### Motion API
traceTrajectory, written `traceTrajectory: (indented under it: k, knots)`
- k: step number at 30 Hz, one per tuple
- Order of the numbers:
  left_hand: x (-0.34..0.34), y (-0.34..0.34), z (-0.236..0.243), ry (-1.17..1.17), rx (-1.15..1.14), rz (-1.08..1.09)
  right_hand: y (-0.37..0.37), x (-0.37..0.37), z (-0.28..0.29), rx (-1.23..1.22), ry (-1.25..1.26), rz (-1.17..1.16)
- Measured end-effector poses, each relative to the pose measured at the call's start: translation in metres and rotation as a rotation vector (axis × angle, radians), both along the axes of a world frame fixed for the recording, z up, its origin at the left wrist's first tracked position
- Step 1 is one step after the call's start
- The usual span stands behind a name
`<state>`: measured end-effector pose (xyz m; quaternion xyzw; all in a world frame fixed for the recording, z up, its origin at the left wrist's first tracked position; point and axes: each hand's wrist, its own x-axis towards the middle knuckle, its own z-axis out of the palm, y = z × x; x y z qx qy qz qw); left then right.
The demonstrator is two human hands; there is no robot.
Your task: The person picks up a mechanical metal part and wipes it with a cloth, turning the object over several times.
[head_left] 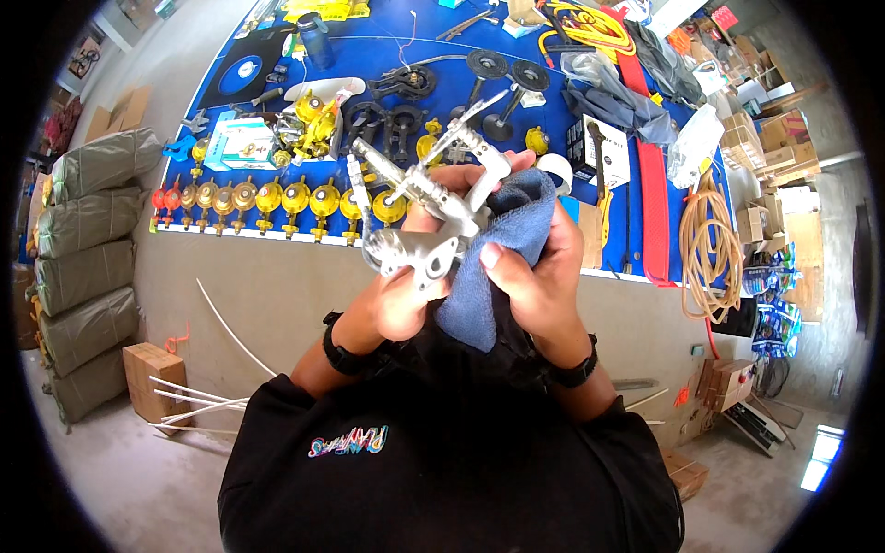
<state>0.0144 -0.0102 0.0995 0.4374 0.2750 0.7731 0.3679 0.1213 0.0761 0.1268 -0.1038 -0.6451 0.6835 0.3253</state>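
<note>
My left hand is closed round a silvery metal valve assembly with several arms and tubes, which looks like a gas stove part. It is held up in front of my chest, over the near edge of the table. My right hand grips a folded blue cloth, thumb on top, and the cloth lies against the right side of the assembly. Some fingers are hidden behind the metal and the cloth. Just beyond, a row of yellow and bronze gas regulators lines the near edge of the blue table.
Black burner parts, a white-and-blue box and a dark bottle stand on the table. A red strap and a coiled beige hose hang over its right edge. Wrapped bales are stacked at left.
</note>
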Motion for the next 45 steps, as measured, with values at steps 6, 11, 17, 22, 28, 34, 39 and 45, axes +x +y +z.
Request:
traceTrajectory:
  k: [6, 11, 17, 22, 28, 34, 39, 45]
  knots:
    - [0.005, -0.014, 0.018, -0.193, -0.229, 0.006, 0.001, -0.007, 0.008, -0.101, 0.014, -0.041]
    - [0.0, -0.012, 0.004, -0.36, -0.185, -0.003, 0.005, -0.007, 0.001, -0.173, -0.049, 0.026]
    - [-0.007, -0.016, -0.017, -0.426, -0.142, -0.044, 0.01, 0.004, -0.001, -0.132, -0.087, 0.017]
    - [-0.008, -0.008, -0.012, -0.431, -0.136, -0.041, 0.017, 0.014, -0.011, -0.095, -0.083, -0.104]
    - [-0.016, -0.001, -0.005, -0.195, -0.014, -0.092, 0.046, 0.032, -0.035, -0.11, -0.001, -0.314]
    - [-0.018, -0.008, -0.002, -0.125, -0.115, -0.16, 0.073, 0.048, -0.067, -0.057, -0.018, -0.527]
    - [-0.013, -0.008, 0.005, -0.277, -0.062, -0.36, 0.027, 0.052, -0.013, -0.144, 0.241, -0.098]
    - [-0.008, -0.025, 0.001, 0.144, -0.314, 0.091, 0.019, 0.007, 0.039, 0.779, 0.02, -0.259]
